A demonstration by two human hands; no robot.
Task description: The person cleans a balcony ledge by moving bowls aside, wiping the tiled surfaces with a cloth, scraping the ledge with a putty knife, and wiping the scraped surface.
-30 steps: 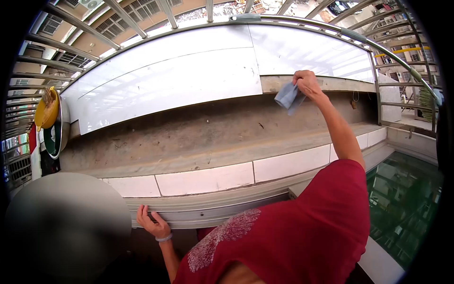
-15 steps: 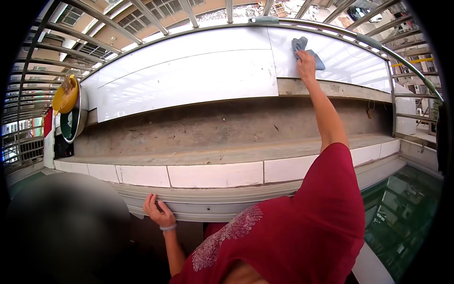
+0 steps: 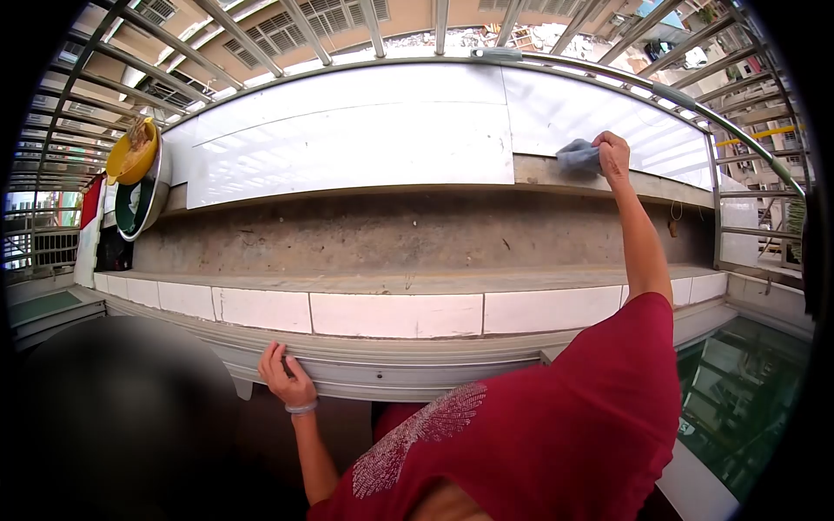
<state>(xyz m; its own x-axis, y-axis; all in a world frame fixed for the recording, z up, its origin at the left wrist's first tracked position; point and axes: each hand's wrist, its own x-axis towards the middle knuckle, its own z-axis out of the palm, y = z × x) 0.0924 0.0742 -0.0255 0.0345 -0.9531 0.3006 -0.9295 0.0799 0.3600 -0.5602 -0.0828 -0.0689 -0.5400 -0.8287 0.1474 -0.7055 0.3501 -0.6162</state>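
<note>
My right hand (image 3: pixel 613 156), at the end of an outstretched arm, grips a blue-grey cloth (image 3: pixel 577 156). The cloth hangs at the front edge of the white panel (image 3: pixel 638 130), over the concrete ledge (image 3: pixel 534 170). Lower down, my left hand (image 3: pixel 287 379) rests on the metal window track (image 3: pixel 373 375), thumb apart from the fingers and nothing held. A band circles that wrist.
Metal bars (image 3: pixel 378 30) fence the far side, and a long pole (image 3: pixel 599 68) lies along them. At the left, a yellow colander (image 3: pixel 130 161) stands on a metal basin (image 3: pixel 159 195). White tiles (image 3: pixel 395 313) line the sill. A dark round shape (image 3: pixel 126 417) blocks the lower left.
My right hand has moved right and nearer to me, drawing the cloth from the white panel's surface to its front edge. My left hand stays on the track.
</note>
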